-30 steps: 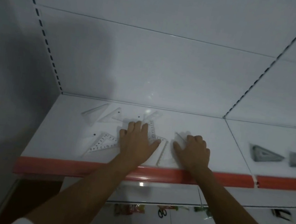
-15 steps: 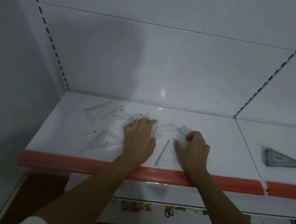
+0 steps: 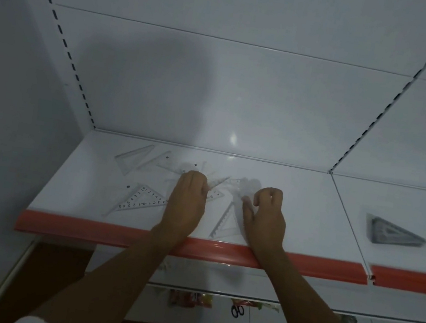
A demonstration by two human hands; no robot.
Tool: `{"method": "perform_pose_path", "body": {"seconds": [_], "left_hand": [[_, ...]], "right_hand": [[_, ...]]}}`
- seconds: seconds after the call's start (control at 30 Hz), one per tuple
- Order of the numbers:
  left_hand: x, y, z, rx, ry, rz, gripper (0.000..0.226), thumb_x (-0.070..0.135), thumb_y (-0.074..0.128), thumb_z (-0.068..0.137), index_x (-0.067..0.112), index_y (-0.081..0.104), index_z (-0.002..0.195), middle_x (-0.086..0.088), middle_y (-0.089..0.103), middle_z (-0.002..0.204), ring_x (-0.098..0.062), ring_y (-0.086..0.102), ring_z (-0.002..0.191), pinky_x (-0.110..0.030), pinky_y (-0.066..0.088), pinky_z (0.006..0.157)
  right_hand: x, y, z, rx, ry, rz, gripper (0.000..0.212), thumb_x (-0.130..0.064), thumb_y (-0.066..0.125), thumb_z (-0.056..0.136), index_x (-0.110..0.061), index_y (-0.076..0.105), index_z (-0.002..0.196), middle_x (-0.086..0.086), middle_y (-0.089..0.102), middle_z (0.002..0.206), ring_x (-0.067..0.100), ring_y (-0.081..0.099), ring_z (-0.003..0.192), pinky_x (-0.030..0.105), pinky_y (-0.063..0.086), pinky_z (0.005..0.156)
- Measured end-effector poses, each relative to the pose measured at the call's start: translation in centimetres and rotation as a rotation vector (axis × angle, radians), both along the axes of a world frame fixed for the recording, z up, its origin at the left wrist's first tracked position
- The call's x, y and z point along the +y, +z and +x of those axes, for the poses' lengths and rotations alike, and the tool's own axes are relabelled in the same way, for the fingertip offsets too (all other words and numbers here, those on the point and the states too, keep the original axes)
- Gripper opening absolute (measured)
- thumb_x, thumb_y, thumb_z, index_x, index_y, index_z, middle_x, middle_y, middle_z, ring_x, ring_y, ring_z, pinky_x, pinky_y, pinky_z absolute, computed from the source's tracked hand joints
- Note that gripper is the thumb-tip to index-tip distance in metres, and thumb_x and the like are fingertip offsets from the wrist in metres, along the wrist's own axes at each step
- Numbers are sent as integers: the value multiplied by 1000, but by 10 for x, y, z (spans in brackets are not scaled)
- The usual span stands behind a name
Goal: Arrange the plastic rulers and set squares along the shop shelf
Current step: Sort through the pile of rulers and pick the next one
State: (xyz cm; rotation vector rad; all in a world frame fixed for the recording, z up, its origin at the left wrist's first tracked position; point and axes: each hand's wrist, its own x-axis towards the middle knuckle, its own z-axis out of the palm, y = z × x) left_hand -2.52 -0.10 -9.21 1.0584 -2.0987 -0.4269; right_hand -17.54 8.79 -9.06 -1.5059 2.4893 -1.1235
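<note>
Scissors [image 3: 238, 310] on lower shelf (black-handled), colourful packets [image 3: 190, 299] beside

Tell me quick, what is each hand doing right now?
Left hand: fingers curled over the clear plastic set squares; whether it grips one cannot be told.
Right hand: fingers curled, thumb apart; a grip cannot be told.

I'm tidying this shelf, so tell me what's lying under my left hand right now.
Under the left hand, clear plastic set squares poke out past the fingers on the white shelf. How many pieces the palm covers cannot be seen.
</note>
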Motion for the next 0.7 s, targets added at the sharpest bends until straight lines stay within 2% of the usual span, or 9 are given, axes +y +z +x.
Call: {"method": "perform_pose_path", "body": {"seconds": [0.07,0.13,0.2,0.33,0.43,0.5,0.6,0.7], "left_hand": [[0,1,-2,-21,8,69,13,11,45,99,10,54,89,-2,53,84,-17,50,76,-33,46,68],[0,1,-3,-44,22,116,17,18,43,101,11,54,90,-2,57,80,-18,54,73,-36,48,65],[0,2,-3,-59,52,104,18,17,45,99,12,51,82,-2,54,74,-19,52,67,-40,47,61],[5,6,-5,-87,96,42,25,13,52,96,15,39,75,-1,44,70,-19,43,62,-32,35,58],[7,6,-7,-94,85,49,22,16,51,96,16,38,78,-2,44,75,-18,44,67,-29,37,61],[9,7,-6,-93,60,56,22,17,51,97,17,37,80,0,42,75,-16,42,66,-25,34,60],[8,10,-5,-141,-10,0,20,20,50,96,19,36,82,1,42,76,-14,42,65,-26,34,58],[0,27,-25,-130,-46,56,14,30,47,97,18,41,94,3,49,77,-14,49,65,-26,34,57]], "right_hand": [[0,1,-1,-14,24,22,35,-43,69,83,-16,46,84,3,43,110,11,49,74,7,33,59],[1,0,-2,-65,54,18,42,-46,75,76,-17,47,85,3,40,114,10,48,83,9,40,69],[2,-1,-3,-89,78,9,41,-44,77,75,-17,49,88,3,39,118,9,47,89,7,38,77],[1,-8,-6,-90,114,-51,35,-34,75,80,-14,52,95,6,43,123,3,42,96,-9,28,74],[2,-9,-8,-106,112,-106,30,-30,75,81,-15,52,94,5,46,128,4,44,103,-4,30,81],[2,-10,-9,-155,107,-114,31,-30,76,81,-18,50,93,4,51,120,11,53,97,6,39,79],[0,-10,-9,-215,67,-112,39,-35,77,78,-22,47,99,-2,53,108,10,53,81,12,45,68],[4,-4,-6,-251,20,-130,50,-37,78,76,-24,45,111,-9,54,106,7,53,80,10,43,64]]}}
